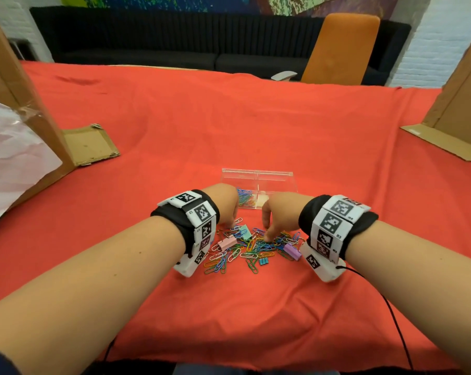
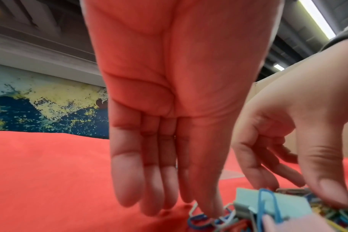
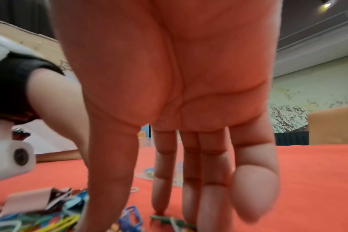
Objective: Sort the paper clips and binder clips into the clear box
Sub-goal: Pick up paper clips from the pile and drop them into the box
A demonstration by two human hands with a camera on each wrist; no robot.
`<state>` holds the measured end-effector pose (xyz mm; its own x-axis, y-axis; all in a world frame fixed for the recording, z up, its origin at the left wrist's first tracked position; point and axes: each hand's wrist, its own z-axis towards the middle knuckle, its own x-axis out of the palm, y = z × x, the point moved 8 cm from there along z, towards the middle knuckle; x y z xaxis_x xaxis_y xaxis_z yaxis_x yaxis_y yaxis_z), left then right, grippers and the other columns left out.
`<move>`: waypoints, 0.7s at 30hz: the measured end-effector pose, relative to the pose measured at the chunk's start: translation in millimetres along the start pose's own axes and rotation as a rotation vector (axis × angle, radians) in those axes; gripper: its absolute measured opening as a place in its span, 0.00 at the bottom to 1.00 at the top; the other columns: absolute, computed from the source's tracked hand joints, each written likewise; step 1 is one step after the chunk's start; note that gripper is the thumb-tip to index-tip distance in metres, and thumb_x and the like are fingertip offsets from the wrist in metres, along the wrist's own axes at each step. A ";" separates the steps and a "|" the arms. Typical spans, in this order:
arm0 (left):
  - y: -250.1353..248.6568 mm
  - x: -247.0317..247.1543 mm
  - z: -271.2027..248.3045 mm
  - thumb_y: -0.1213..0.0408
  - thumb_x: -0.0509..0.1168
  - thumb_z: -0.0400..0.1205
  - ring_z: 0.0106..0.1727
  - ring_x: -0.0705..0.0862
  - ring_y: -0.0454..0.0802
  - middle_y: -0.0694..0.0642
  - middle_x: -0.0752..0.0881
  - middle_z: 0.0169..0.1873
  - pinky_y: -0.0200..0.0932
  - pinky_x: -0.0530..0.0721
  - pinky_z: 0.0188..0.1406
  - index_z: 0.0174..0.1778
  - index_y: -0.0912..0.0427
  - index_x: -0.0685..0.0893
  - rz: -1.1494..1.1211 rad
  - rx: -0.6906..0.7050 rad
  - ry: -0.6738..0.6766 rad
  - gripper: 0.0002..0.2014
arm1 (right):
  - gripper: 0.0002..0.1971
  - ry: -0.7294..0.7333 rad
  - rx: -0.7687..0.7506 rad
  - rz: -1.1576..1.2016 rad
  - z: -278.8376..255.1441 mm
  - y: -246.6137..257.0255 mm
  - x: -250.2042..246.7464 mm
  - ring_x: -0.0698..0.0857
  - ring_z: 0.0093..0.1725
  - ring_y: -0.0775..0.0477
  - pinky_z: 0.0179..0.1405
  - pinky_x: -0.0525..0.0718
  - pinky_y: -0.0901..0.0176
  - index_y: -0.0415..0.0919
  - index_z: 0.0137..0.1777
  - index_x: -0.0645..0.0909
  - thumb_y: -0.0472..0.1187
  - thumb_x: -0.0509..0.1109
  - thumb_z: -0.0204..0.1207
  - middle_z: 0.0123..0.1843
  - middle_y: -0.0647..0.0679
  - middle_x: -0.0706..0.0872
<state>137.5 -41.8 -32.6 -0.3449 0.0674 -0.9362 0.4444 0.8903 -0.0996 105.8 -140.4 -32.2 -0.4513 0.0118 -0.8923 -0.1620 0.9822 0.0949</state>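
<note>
A heap of coloured paper clips lies on the red cloth, with a pink binder clip, a teal binder clip, a purple binder clip and a small blue one among them. Just behind it stands the clear box; its left compartment holds paper clips, its right one something pale. My left hand points down at the heap's left edge, straight fingers touching clips beside the teal binder clip. My right hand reaches into the heap's middle, fingers straight, thumb spread apart.
Cardboard walls stand at the left and right table sides, with a cardboard flap lying flat at the left. An orange chair is behind the far edge. Red cloth covers the table.
</note>
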 end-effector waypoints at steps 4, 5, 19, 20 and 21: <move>-2.6 2.3 3.0 0.59 0.75 0.74 0.47 0.88 0.56 0.59 0.92 0.49 0.49 0.86 0.51 0.51 0.64 0.91 0.034 -0.030 0.023 0.14 | 0.19 -0.020 -0.040 0.001 4.3 9.7 4.0 0.79 0.44 0.49 0.26 0.68 0.68 0.40 0.58 0.85 0.47 0.78 0.69 0.48 0.46 0.86; -4.0 1.8 2.9 0.59 0.75 0.73 0.45 0.87 0.55 0.59 0.92 0.49 0.48 0.86 0.50 0.51 0.64 0.91 0.040 -0.028 0.026 0.15 | 0.18 -0.023 -0.052 0.008 6.0 11.7 4.7 0.79 0.44 0.49 0.26 0.68 0.69 0.41 0.58 0.86 0.46 0.78 0.69 0.50 0.45 0.88; 0.9 6.6 -0.5 0.64 0.73 0.73 0.37 0.78 0.53 0.57 0.82 0.36 0.41 0.76 0.38 0.44 0.61 0.88 -0.013 -0.002 0.026 0.07 | 0.09 -0.171 -0.099 0.081 -0.9 10.3 -9.5 0.80 0.40 0.50 0.38 0.76 0.62 0.38 0.49 0.88 0.34 0.72 0.70 0.50 0.43 0.92; 1.7 4.3 -1.6 0.64 0.73 0.73 0.37 0.79 0.53 0.56 0.83 0.36 0.41 0.76 0.38 0.46 0.64 0.89 -0.022 0.004 0.012 0.09 | 0.08 -0.200 -0.105 0.099 -2.6 8.9 -13.8 0.80 0.40 0.50 0.40 0.76 0.62 0.38 0.49 0.88 0.34 0.72 0.70 0.49 0.43 0.92; 2.2 0.3 -2.8 0.64 0.73 0.73 0.38 0.79 0.52 0.55 0.83 0.36 0.41 0.76 0.38 0.47 0.64 0.89 -0.033 0.012 -0.007 0.10 | 0.08 -0.228 -0.111 0.118 -4.2 7.6 -18.5 0.80 0.40 0.50 0.39 0.75 0.63 0.38 0.49 0.88 0.34 0.72 0.70 0.47 0.43 0.91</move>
<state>136.1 -38.6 -32.1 -0.3537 0.0348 -0.9347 0.4430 0.8863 -0.1347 109.2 -133.9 -13.1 -0.2658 0.1790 -0.9473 -0.2207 0.9452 0.2405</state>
